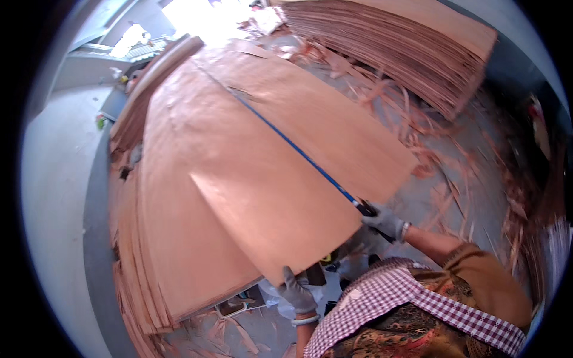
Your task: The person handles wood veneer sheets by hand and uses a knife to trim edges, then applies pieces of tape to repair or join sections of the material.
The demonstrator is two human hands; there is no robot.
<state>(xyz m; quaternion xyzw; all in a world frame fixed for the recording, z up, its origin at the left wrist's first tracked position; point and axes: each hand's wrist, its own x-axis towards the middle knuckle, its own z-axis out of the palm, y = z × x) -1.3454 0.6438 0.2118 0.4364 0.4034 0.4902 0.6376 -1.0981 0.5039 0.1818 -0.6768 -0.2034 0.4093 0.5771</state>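
Note:
A long blue rod (298,150) with a black handle end lies across wide reddish-brown wood veneer sheets. My right hand (387,223), in a grey glove, is closed around the handle end at the near edge. In its grey glove, my left hand (296,292) pinches the near corner of a veneer sheet (271,203), thumb on top and fingers hidden underneath. That sheet slants over the layered veneer pile (185,250), with a raised fold along its left side. Right of the rod, more veneer (334,125) extends to a cut edge.
A tall stack of veneer (388,48) stands at the far right. Torn veneer strips (412,119) litter the grey floor around it. Rolled or curled veneer (152,83) runs along the far left, near a pale wall (59,179). Dark clutter lines the right rim.

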